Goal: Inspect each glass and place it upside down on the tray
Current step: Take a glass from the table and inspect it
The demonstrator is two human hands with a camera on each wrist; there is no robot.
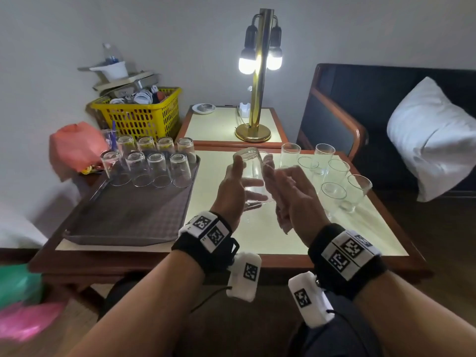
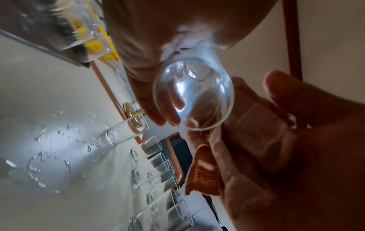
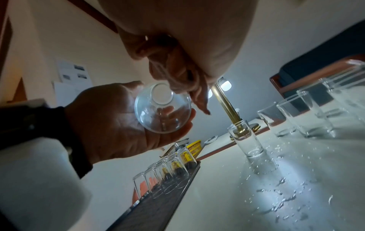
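Left hand (image 1: pixel 231 191) grips a tilted glass (image 1: pixel 253 173), right hand (image 1: pixel 293 197) at its 3 o'clock clutching a cloth (image 2: pixel 237 140), tray (image 1: pixel 128 220) at 9 o'clock.

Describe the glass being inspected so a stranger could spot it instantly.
Find the brass lamp; the cream table lies before it. Above its middle, one glass sits between the left hand and right hand. It alone is lifted and tilted; the others stand on tray or table.

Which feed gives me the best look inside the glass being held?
Left wrist: it looks straight into the open mouth of the glass, large and central. Right wrist shows the mouth smaller, partly behind the cloth. Head shows only its side, between left hand and right hand.
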